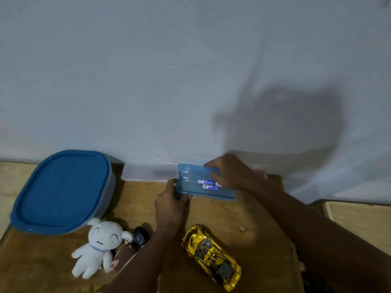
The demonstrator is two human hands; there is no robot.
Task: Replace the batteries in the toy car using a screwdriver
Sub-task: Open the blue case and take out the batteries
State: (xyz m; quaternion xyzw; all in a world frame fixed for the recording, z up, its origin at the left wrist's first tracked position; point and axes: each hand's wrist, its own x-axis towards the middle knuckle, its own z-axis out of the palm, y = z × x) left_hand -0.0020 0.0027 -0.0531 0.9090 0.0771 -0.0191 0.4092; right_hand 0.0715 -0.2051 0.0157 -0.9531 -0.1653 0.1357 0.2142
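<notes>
We see the blue case (190, 188) lying open at the middle of the frame, its far side close against the foot of the wall (148, 70). Two batteries (208, 184) lie side by side in its right half. Our left hand (170, 205) grips the case's left end, thumb over the rim and fingers curled beneath. Our right hand (230, 174) comes in from the right and its fingers curl over the raised lid at the upper right of the case.

The gold toy car (211, 255) sits on its wheels at lower centre, between our two forearms, well apart from the case, slanting toward the lower right. Bare wood of the table (222, 214) lies open between the car and the case.

At the left, a large blue-lidded container (61, 191) fills the table up to the wall, with a strip of free wood between it and the left hand. Below it, a white plush toy (99, 246) lies on its back, with a small dark object (140, 236) just beside it, touching our left forearm. The table's right edge runs down the right of the frame.
</notes>
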